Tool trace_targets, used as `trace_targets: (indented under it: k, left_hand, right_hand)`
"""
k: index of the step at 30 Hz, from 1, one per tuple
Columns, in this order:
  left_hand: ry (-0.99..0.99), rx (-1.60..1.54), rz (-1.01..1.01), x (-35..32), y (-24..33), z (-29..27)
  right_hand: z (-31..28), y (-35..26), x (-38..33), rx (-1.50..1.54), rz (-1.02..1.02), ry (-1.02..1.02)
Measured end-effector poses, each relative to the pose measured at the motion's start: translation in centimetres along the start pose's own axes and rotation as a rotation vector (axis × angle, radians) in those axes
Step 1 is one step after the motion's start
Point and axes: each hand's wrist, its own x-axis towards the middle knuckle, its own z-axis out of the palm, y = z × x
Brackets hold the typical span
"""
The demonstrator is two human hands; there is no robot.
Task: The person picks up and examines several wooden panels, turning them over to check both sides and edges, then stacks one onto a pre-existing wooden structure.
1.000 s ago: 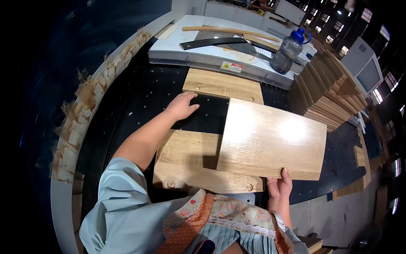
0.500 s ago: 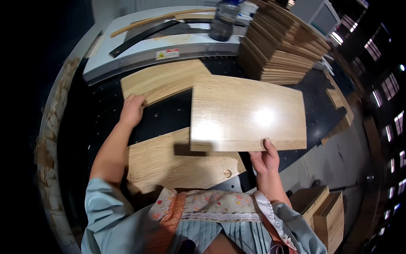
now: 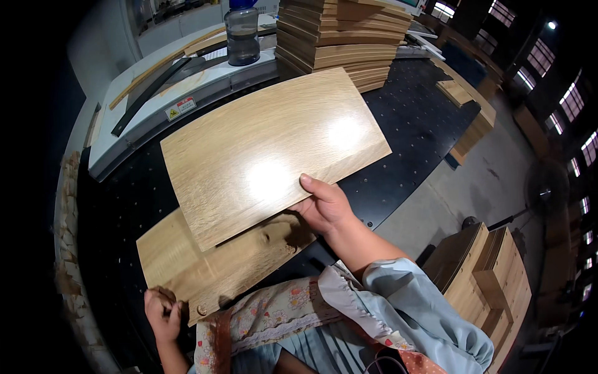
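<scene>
At the far left, a pale upright edge carries ragged, brownish material along its length. Next to it stands a white machine ledge, on which a dark, narrow strip and thin wooden strips are lying; a small warning label is on its front side. Lower down, the left hand is at the left edge of the lower board, with its fingers curled and partly closed; I cannot tell whether it grips this edge or only touches it. The lower board, light wood with round holes near its long side nearest to the person, lies on the black perforated table. Behind, a clear bottle with a blue top stands on the ledge. In the middle, the upper board is held raised and slanting, and it covers part of the lower one from view. The right hand is closed on its near edge, the thumb on the upper face and the other fingers underneath, mostly hidden. A tall stack of boards stands behind it. Further right are a small wooden piece and, below, box-like wooden units.
</scene>
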Motion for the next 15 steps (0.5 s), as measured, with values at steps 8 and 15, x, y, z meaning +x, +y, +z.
trace_targets:
  k: [8,15]
  left_hand:
    - [0.015,0.217,0.013,-1.3,5.6,-1.1]
    - [-0.264,0.573,0.273,6.8,9.6,3.2]
  right_hand:
    - [1.8,3.4,-0.4,-0.072,0.127,-0.108]
    - [6.2,5.9,-0.6,-0.096,0.220,-0.172]
